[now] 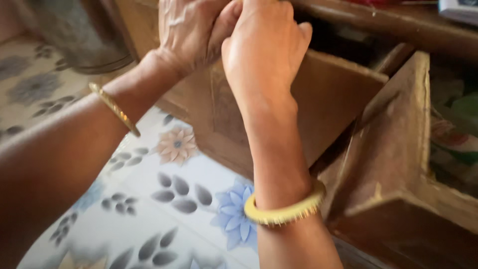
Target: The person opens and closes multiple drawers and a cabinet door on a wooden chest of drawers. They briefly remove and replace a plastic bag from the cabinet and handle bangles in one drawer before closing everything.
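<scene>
Both hands, left (186,32) and right (264,47), press together at the top edge of a wooden drawer (328,99) (pulled out, tilted over the floral floor (164,199)); fingertips hidden, any grip unclear.

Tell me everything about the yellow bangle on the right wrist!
The yellow bangle is a thick, round band that looks like gold-coloured metal or plastic, with a row of tiny bumps along its lower edge. It sits snugly around the right wrist, slightly tilted, with only the front half showing. Just the skin of the arm touches it. Below it lies the floor tile's blue flower.
</scene>
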